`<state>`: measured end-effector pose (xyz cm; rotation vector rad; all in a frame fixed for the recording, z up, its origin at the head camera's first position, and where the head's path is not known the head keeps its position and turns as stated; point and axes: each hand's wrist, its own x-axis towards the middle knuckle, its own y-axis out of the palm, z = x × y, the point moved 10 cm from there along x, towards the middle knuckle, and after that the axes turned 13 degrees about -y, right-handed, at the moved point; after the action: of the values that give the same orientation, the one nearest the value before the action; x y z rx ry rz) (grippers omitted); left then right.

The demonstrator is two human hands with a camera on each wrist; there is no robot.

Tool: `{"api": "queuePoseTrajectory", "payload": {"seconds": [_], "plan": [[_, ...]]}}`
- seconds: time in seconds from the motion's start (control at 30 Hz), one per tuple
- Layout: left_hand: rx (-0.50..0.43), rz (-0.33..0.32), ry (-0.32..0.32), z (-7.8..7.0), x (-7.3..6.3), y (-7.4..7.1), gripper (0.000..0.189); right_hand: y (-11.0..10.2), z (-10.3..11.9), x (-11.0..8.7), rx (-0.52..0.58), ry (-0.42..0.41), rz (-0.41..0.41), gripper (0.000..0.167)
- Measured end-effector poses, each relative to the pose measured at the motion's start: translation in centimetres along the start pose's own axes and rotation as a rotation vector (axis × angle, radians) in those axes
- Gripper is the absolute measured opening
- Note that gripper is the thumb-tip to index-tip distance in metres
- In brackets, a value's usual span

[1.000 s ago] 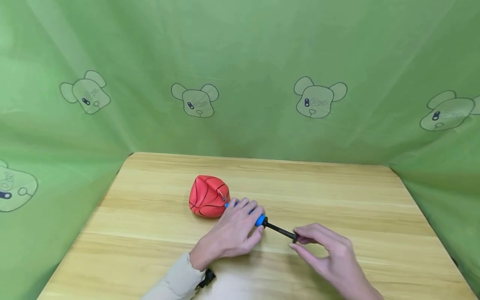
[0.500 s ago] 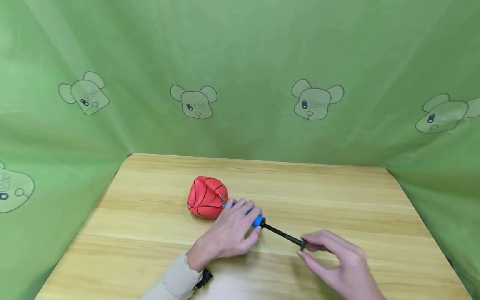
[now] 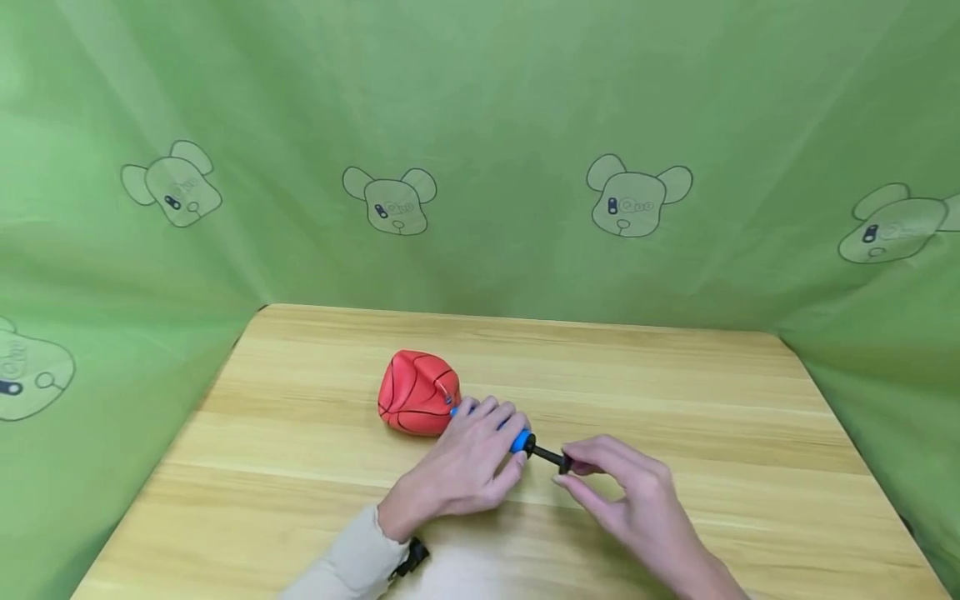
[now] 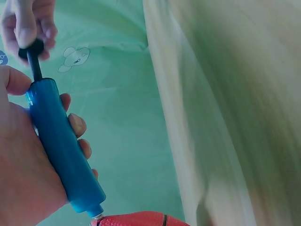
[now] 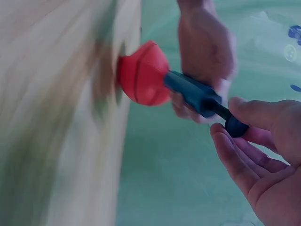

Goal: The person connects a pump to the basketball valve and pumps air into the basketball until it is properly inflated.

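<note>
A blue hand pump with a black plunger rod lies in my left hand, whose fingers curl round its barrel. The black knob at the rod's end is pinched between the thumb and fingers of my right hand. Only a short length of rod shows between barrel and knob. Against the pump's tip sits a red ball with black basketball lines, dented and partly deflated. In the left wrist view a small metal piece joins the pump's nozzle to the ball.
All this is on or just above a wood-grain table. Green curtains printed with bear heads hang behind it and at both sides. A black strap piece shows at my left sleeve.
My right hand first drew the knob outward to the right, lengthening the visible rod, then pushed it back in toward the barrel. The left hand and the ball stay in place.
</note>
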<state>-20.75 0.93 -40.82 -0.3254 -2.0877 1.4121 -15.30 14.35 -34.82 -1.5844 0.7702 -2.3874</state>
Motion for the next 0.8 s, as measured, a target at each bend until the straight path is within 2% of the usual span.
{"api": "queuePoseTrajectory", "payload": {"seconds": [0.1,0.2,0.43,0.53,0.63,0.8], "plan": [[0.015,-0.003,0.011,-0.2,0.0,0.1,0.020,1.2,-0.4,0.2,0.020,-0.005,0.020,0.028],[0.016,-0.007,0.023,-0.2,-0.1,0.2,0.019,1.0,-0.3,0.0,0.020,-0.003,0.029,0.028],[-0.010,-0.001,0.024,0.4,-0.2,-0.3,0.017,-3.5,1.4,-1.2,0.067,0.019,0.025,0.026],[-0.015,0.002,0.022,0.4,-0.1,-0.3,0.017,-4.4,2.1,-1.1,0.045,-0.004,-0.001,0.025],[-0.009,0.006,0.025,0.2,0.0,-0.1,0.018,-3.5,1.8,-0.9,0.022,-0.011,-0.004,0.030],[-0.015,0.015,0.018,0.0,-0.1,0.4,0.018,-0.2,-0.3,-0.7,0.060,0.042,0.010,0.027]]}}
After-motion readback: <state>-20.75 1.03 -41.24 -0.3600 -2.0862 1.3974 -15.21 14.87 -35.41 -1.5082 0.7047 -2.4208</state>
